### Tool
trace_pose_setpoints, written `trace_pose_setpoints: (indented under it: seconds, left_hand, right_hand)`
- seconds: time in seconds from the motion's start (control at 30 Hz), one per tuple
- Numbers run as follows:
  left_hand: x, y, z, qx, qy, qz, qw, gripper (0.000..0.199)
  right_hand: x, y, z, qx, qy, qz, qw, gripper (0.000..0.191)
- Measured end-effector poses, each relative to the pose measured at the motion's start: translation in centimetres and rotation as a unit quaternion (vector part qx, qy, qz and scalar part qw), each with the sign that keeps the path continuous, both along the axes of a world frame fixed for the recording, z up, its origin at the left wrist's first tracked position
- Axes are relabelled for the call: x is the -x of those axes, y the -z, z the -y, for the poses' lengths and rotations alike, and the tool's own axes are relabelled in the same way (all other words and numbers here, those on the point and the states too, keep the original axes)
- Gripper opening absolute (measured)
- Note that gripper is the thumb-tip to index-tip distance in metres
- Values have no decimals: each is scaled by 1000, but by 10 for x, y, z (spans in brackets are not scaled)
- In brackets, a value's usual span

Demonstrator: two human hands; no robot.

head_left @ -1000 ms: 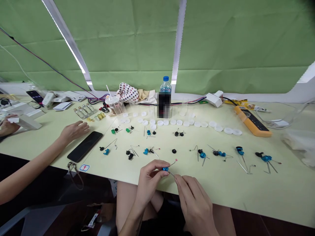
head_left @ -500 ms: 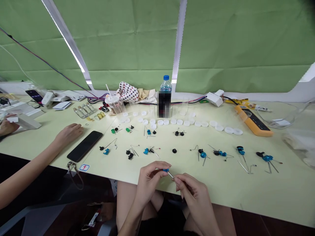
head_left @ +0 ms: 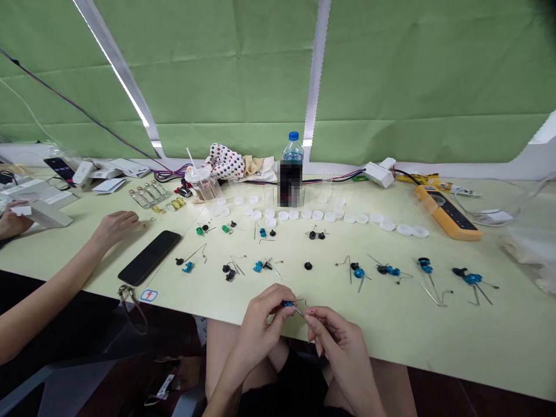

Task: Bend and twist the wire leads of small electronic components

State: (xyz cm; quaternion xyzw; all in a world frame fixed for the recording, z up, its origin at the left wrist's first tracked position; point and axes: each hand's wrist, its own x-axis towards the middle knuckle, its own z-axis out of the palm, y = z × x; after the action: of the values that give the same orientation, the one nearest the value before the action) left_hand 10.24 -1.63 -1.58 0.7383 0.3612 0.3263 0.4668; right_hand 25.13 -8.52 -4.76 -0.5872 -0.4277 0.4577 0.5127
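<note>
My left hand is closed in a pinch on a small blue plastic part, mostly covered by the fingers. A thin metal rod runs from that part to my right hand, whose thumb and fingers pinch its other end. Beside the rod a fine bent wire shows; where it is fixed I cannot make out. Both hands are over the table's front edge. Beyond them lies a lone black round piece. A blue-and-black set with bent rods is to its right, and another blue part to its left.
White round caps form a row behind the parts. A bottle, a lidded cup and an orange power strip stand farther back. At left lie a phone and another person's hand.
The blue part and rod have shifted slightly left and tilted, and the bent wire now shows beside the rod. The other person's hand at left has lifted and curled.
</note>
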Motion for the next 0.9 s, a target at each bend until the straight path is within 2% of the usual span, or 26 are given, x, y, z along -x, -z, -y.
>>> trace_pose_setpoints:
  seconds: [0.13,0.33,0.67,0.77,0.9]
  left_hand:
    - [0,0,0,7,10,-6,1000,18]
    - [-4,1,0,29,-13,20,999,20]
    - [-5,5,-1,132,-15,74,988,8]
    - [-6,6,-2,114,-29,60,991,9]
    - [-6,2,0,42,-37,9,998,9]
  right_hand:
    - [3,6,2,-42,25,64,997,20]
    - [3,6,2,-68,25,87,994,14]
    - [-3,-1,1,-78,5,153,985,21]
    - [-2,-4,3,-124,10,217,968,18]
    - [-1,-7,4,-188,7,291,938,17]
